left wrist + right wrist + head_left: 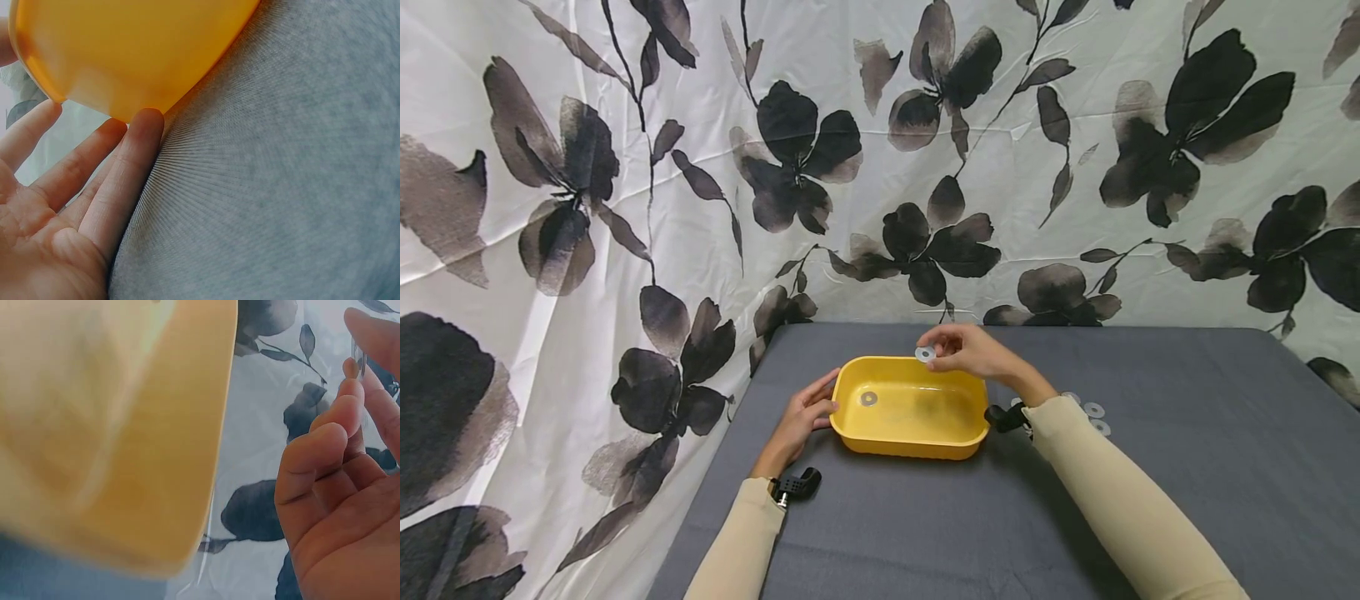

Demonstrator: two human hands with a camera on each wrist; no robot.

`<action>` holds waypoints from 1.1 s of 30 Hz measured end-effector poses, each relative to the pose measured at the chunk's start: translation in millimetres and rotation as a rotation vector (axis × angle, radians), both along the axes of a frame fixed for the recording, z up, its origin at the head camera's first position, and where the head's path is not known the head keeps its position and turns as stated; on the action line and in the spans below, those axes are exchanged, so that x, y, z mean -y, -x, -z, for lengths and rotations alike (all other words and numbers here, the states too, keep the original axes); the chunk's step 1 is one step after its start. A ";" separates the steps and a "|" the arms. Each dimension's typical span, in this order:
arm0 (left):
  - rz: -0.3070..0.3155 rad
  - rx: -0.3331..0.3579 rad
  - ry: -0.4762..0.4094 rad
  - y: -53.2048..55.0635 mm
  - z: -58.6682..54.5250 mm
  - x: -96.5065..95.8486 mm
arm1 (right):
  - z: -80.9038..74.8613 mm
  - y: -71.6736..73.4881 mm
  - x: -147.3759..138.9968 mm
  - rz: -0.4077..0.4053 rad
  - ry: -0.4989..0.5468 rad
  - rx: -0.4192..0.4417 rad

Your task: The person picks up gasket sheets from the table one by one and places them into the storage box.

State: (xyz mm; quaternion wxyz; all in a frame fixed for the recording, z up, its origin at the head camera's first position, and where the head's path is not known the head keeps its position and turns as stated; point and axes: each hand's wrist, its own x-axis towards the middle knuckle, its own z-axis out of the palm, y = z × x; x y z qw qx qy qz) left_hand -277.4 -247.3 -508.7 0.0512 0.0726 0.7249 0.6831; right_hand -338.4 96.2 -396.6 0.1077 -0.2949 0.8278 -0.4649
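A yellow rectangular tub (910,446) stands on the grey table, with one flat washer (868,399) lying inside it at the left. At the tub's left end, my left hand (797,425) touches the outer wall with mostly straight fingers. The left wrist view shows those fingertips (147,125) against the yellow plastic. Over the tub's far rim, my right hand (973,354) pinches another flat grey washer (926,354) between thumb and fingers. In the right wrist view this washer (358,357) appears edge-on, held away from the tub wall.
Several more washers (1094,410) lie on the grey cloth-covered table (1210,433) to the right of the tub, some partly hidden by the right forearm. A white curtain with dark flowers (1037,167) hangs behind the table and along its left side.
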 end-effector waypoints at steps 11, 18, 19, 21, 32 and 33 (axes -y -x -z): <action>-0.010 0.007 0.002 -0.5 -2.2 -0.7 | 8.7 8.1 30.4 -0.083 0.018 0.029; -0.010 0.006 0.001 -0.7 -4.1 -1.6 | 17.3 9.9 42.5 -0.129 -0.004 0.078; -0.011 0.006 -0.001 -0.6 -4.4 -1.6 | 18.6 10.3 44.0 -0.136 -0.012 0.087; -0.012 0.006 0.001 -0.5 -5.0 -1.7 | 21.2 11.2 46.5 -0.151 -0.024 0.108; -0.005 0.009 -0.003 -2.0 -3.0 -0.5 | 37.1 15.1 58.1 -0.169 -0.057 0.172; -0.004 0.008 -0.004 -2.1 -2.5 -0.4 | 38.7 15.3 58.8 -0.168 -0.060 0.173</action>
